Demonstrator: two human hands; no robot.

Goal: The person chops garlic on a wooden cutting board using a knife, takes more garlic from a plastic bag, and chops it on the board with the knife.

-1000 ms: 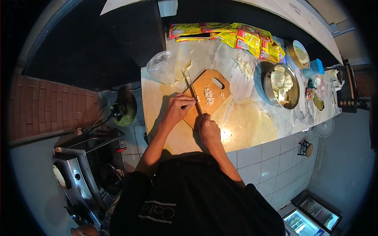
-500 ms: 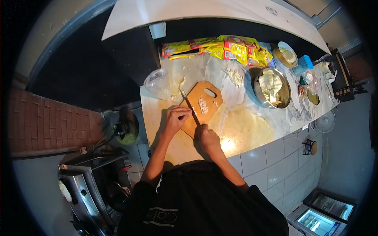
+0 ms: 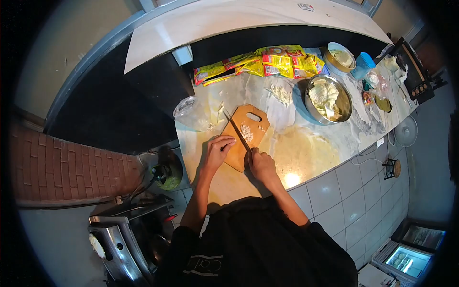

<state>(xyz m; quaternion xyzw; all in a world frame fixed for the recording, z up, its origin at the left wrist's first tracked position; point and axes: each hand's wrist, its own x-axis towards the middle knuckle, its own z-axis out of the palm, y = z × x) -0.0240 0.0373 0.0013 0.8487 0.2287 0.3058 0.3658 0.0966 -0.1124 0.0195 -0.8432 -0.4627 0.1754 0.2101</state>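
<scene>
My right hand [image 3: 263,165] is wrapped round the handle of a long knife [image 3: 238,130], whose blade slants across the wooden cutting board [image 3: 232,154] towards its far left edge. Just left of the blade, the fingers of my left hand [image 3: 219,151] are pinched together over the board's edge. A small pale bit shows at those fingertips, too small to name. Chopped white pieces [image 3: 246,133] lie in a little heap to the right of the blade, with a few more near the board's handle slot.
A clear plastic bag [image 3: 191,115] and pale scraps lie left of the board. Shredded cabbage [image 3: 280,94] sits beyond it. To the right stands a metal bowl [image 3: 348,107] with cabbage leaves. Yellow packets [image 3: 277,64] line the back. A blue container [image 3: 363,65] stands further right.
The blade has come away from my left fingertips, leaving a small gap, and my right hand has shifted slightly right. The whole view has also tilted a little.
</scene>
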